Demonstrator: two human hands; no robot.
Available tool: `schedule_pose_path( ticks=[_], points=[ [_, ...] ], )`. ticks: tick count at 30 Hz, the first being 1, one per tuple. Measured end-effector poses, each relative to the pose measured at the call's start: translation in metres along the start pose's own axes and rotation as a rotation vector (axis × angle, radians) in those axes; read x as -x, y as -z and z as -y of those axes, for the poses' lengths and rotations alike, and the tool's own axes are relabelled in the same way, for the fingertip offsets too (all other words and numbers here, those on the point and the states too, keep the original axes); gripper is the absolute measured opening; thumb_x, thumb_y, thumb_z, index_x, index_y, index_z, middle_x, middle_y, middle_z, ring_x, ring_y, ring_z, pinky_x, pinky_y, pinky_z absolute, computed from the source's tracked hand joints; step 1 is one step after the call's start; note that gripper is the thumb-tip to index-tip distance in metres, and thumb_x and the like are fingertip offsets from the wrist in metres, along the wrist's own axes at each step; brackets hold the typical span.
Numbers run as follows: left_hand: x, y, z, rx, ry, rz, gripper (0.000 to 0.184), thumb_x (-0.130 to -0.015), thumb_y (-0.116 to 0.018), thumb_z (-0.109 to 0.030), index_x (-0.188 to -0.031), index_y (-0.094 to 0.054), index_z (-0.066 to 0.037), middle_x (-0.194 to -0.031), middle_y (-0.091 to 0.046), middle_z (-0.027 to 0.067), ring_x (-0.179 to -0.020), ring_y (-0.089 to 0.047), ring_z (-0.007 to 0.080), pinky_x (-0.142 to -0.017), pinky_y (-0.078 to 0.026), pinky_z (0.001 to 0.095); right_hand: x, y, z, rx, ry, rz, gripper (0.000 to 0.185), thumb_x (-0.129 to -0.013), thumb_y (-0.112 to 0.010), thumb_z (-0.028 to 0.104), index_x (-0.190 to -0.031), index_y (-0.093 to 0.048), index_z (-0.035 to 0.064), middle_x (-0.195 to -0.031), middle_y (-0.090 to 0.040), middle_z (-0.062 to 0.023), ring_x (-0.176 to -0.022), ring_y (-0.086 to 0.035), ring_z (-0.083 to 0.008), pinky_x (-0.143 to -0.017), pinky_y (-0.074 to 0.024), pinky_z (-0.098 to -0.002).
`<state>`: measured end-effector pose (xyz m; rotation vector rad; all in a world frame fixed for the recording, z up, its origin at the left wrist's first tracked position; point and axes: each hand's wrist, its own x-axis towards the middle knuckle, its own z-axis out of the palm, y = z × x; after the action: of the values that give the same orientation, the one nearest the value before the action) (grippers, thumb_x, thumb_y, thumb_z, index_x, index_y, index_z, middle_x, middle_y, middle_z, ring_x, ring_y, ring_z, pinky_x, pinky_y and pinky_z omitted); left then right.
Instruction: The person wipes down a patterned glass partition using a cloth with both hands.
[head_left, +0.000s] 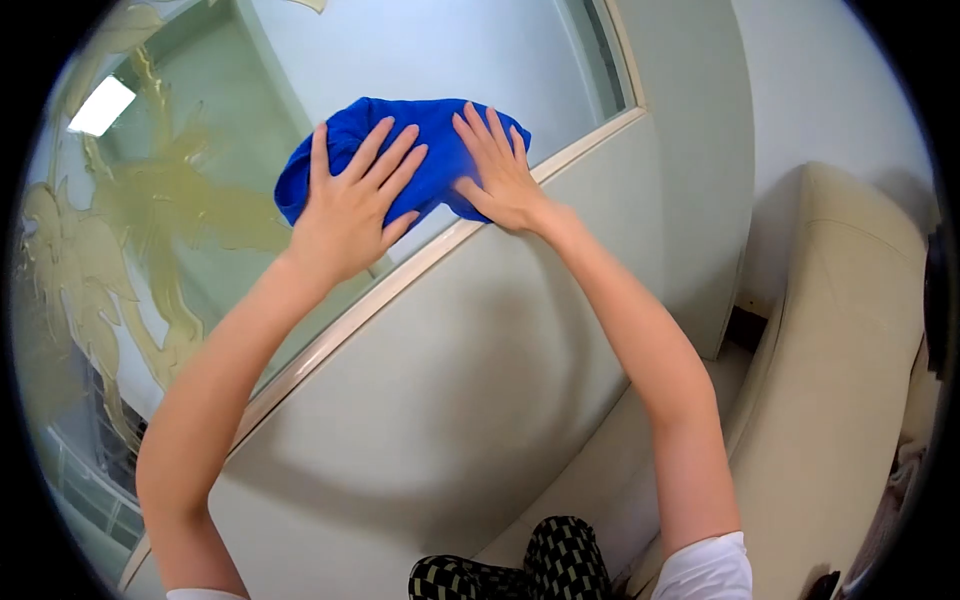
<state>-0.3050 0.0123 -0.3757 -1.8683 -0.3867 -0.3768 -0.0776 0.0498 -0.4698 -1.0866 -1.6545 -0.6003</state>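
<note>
A bright blue cloth (435, 135) is pressed flat, with some folds, against a glass pane (240, 270) just above its frame strip. My left hand (350, 205) lies on the cloth's left part, fingers spread and pointing up. On the right part rests my right hand (500, 180), its fingers also stretched out and apart. Both palms push the cloth to the glass rather than gripping it. Part of the cloth is hidden under the hands.
Raised yellowish leaf-like decoration (150, 200) covers the glass at left. A pale frame strip (390, 290) runs diagonally below the pane, above a light panel (430, 400). A beige sofa (830, 380) stands at right. Patterned trousers (565, 560) show at the bottom.
</note>
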Motion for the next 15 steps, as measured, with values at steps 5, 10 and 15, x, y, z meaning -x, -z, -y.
schedule_pose_path(
  ticks=[5, 10, 15],
  points=[
    [0.007, 0.005, 0.006, -0.008, -0.055, 0.043, 0.062, -0.09, -0.056, -0.037, -0.146, -0.037, -0.015, -0.154, -0.03, 0.0031, -0.144, -0.022, 0.0237, -0.112, -0.007, 0.0636, 0.004, -0.003, 0.009, 0.015, -0.011, -0.025, 0.076, -0.092, -0.047, 0.043, -0.153, -0.014, 0.0116, -0.16, -0.008, -0.0127, -0.147, -0.005, -0.0362, -0.116, -0.0045, -0.0547],
    [-0.008, 0.025, 0.014, -0.008, -0.148, 0.229, 0.066, -0.085, -0.062, -0.031, -0.145, -0.039, -0.013, -0.154, -0.031, 0.0054, -0.145, -0.021, 0.0259, -0.112, -0.008, 0.0638, 0.007, -0.014, 0.015, -0.001, -0.013, -0.15, 0.08, -0.087, -0.055, 0.043, -0.151, -0.022, 0.0078, -0.159, -0.015, -0.0131, -0.145, -0.011, -0.0378, -0.114, -0.01, -0.0576],
    [-0.004, 0.055, 0.039, -0.026, -0.199, 0.374, 0.068, -0.079, -0.065, -0.026, -0.142, -0.043, -0.012, -0.152, -0.033, 0.007, -0.143, -0.024, 0.0306, -0.112, -0.009, 0.0654, 0.004, -0.003, 0.036, -0.071, -0.053, -0.1, 0.085, -0.084, -0.06, 0.045, -0.151, -0.023, 0.0074, -0.158, -0.016, -0.0143, -0.145, -0.014, -0.0392, -0.114, -0.0112, -0.0577]
  ],
)
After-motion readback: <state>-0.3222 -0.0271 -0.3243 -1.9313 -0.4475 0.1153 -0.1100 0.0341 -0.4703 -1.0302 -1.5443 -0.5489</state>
